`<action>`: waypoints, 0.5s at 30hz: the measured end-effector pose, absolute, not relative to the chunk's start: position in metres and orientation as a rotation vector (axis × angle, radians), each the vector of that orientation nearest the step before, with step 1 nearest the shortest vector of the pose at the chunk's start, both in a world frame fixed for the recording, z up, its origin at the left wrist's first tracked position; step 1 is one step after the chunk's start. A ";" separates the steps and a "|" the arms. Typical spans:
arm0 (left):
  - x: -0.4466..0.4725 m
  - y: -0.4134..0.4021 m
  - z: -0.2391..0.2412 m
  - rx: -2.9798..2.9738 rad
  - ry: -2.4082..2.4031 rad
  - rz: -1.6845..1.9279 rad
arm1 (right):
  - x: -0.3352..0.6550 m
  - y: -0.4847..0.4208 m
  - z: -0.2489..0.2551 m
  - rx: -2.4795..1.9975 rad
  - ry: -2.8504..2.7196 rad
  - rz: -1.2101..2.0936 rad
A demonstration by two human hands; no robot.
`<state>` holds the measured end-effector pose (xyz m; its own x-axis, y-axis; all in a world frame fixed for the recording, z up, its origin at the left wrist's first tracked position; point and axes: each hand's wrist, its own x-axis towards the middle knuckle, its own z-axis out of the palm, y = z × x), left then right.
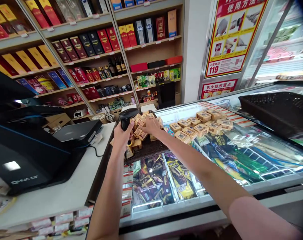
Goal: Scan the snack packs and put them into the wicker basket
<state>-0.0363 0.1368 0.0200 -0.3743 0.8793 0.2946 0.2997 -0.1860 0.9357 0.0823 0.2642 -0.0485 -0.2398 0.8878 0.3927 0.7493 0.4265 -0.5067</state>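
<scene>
My left hand (121, 135) is wrapped round the handle of a black barcode scanner (128, 116), its head pointing at a pile of small tan packets (141, 128) in a dark basket on the freezer lid. My right hand (150, 126) reaches over that pile with fingers curled on one of the tan packets. More tan packets (196, 125) lie in rows on the glass to the right.
A glass-topped freezer (216, 186) holds ice-cream wrappers. A black basket (278, 110) sits at the far right. A white counter (54, 190) with a black till screen (24, 150) is at left. Shelves of boxed bottles (91, 43) stand behind.
</scene>
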 end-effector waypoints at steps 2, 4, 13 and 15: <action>-0.033 0.132 0.020 1.371 1.600 1.561 | 0.077 0.267 -0.050 -1.347 -2.081 0.347; -0.030 0.124 0.019 1.371 1.592 1.532 | 0.078 0.269 -0.051 -1.312 -2.072 0.375; -0.021 0.104 0.009 1.462 1.560 1.462 | 0.143 0.249 -0.054 -0.921 -1.373 1.043; -0.013 0.107 0.000 1.493 1.564 1.417 | 0.167 0.238 -0.060 -0.776 -1.236 1.182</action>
<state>-0.0128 0.1067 0.0001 -0.2324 0.9356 0.2657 0.3564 -0.1723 0.9183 0.1667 0.2385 -0.0595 -0.0799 0.9541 0.2888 -0.2461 0.2618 -0.9332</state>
